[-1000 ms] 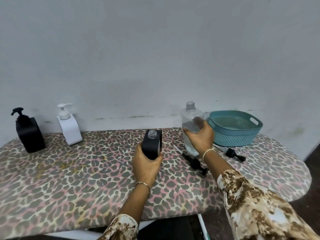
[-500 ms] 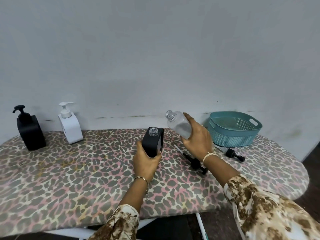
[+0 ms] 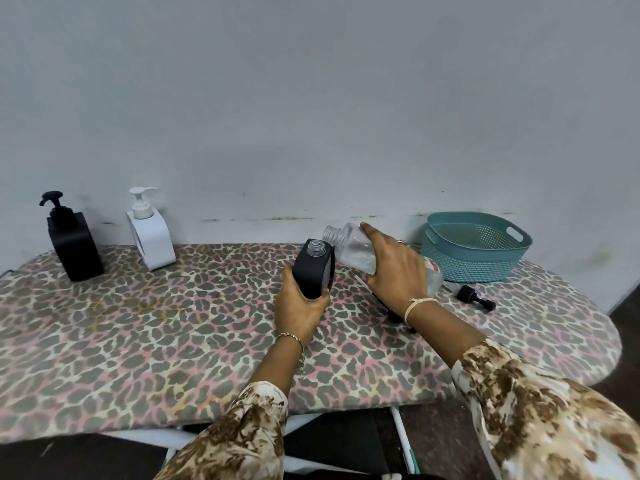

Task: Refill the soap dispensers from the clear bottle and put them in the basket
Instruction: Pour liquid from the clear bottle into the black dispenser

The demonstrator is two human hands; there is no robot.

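We wrap our right hand (image 3: 394, 271) round the likely light, slippery bottle (image 3: 353, 251); left hand (image 3: 301, 308) fingers (image 3: 289, 282) grip the stiff dispenser (image 3: 310, 271) low.

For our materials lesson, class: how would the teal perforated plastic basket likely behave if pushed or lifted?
The teal perforated plastic basket probably lifts lightly: its walls are mesh and it looks empty. Pushed, it would likely slide rather than tip, being wide and low.

A loose pump (image 3: 475, 298) lies just before the basket (image 3: 478, 268).
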